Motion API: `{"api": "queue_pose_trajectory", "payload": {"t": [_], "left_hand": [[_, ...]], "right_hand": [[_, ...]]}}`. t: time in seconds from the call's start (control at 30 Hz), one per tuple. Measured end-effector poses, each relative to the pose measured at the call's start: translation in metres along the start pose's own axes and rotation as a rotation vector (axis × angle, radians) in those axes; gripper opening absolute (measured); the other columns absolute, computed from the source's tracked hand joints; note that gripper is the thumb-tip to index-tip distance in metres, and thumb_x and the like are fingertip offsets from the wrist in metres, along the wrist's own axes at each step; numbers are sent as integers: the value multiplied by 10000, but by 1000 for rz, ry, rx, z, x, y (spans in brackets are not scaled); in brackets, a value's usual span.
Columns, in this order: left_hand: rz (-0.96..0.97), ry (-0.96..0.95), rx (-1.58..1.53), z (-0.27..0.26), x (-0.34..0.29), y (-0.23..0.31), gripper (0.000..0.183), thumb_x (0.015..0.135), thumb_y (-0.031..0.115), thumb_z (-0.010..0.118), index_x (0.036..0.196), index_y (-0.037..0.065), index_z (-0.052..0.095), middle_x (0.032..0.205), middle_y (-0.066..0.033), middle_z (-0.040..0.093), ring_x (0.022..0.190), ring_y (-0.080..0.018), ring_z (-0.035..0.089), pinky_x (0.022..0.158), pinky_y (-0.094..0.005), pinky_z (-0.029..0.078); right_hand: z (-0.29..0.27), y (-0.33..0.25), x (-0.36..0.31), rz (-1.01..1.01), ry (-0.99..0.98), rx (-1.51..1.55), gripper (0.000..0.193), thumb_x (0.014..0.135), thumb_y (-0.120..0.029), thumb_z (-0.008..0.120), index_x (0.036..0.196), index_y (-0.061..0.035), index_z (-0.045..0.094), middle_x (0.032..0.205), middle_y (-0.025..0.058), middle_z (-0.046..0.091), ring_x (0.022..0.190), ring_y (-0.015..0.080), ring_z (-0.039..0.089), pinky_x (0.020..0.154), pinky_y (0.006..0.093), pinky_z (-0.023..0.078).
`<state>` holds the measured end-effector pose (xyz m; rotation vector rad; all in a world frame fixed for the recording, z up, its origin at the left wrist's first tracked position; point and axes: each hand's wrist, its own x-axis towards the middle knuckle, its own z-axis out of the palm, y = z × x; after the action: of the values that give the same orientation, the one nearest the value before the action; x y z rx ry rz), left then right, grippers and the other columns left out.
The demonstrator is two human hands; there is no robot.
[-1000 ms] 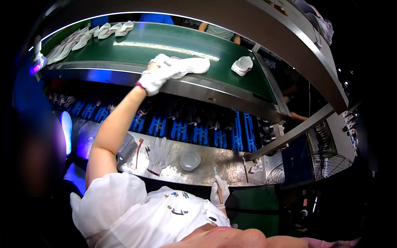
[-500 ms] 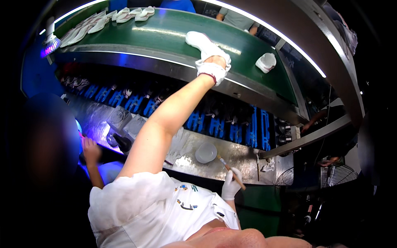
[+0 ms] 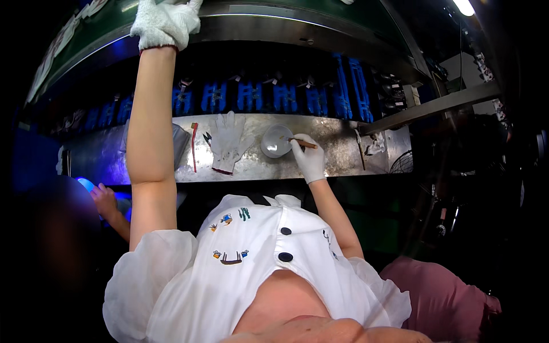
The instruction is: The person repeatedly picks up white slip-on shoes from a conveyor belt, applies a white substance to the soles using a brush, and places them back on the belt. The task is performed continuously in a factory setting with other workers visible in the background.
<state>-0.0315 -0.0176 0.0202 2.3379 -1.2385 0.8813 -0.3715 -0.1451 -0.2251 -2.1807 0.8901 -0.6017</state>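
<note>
In a white knit glove, my left hand [image 3: 166, 24] reaches forward to the far left, over the metal edge of the green conveyor belt [image 3: 260, 8]. Its fingertips run out of the picture, so I cannot see what they hold, if anything. My right hand [image 3: 310, 160], also gloved in white, grips a brush [image 3: 305, 143] with a wooden handle. The brush's tip is over or inside a translucent white bowl [image 3: 273, 150] on the metal bench. A spare white glove [image 3: 229, 143] lies flat to the left of the bowl, near a thin red-handled brush [image 3: 194, 150].
Pale shoe parts [image 3: 52, 57] line the belt's far left. Below the belt runs a dark channel with blue clamp-like holders [image 3: 250, 97]. The metal bench [image 3: 337, 163] carries a thin stick [image 3: 361, 150] at the right. Another person's hand [image 3: 104, 201] is at the left.
My left hand has moved left from the white shoe it was on over the belt. My right hand has brought the brush from beside the bowl to its opening. The view has shifted.
</note>
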Motion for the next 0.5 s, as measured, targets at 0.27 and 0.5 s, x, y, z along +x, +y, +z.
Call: {"api": "queue_pose_trajectory", "payload": {"t": [0.27,0.5], "left_hand": [[100,-52,194,8,11,20,409,959,367,445,1303,170,544,1284,-38,614,1218,-215,507,1110,-357,339],[5,35,-101,-8,17,41,289,922,328,456,1088,120,569,1079,-131,587,1071,-287,552,916,-445,429]], "right_hand": [[13,3,-4,18,42,-73,242,903,-349,652,1010,-133,676,877,135,710,828,363,680,724,427,538],[2,3,-1,-57,143,-124,201,893,-298,676,937,-103,685,862,124,711,798,329,689,686,401,539]]}}
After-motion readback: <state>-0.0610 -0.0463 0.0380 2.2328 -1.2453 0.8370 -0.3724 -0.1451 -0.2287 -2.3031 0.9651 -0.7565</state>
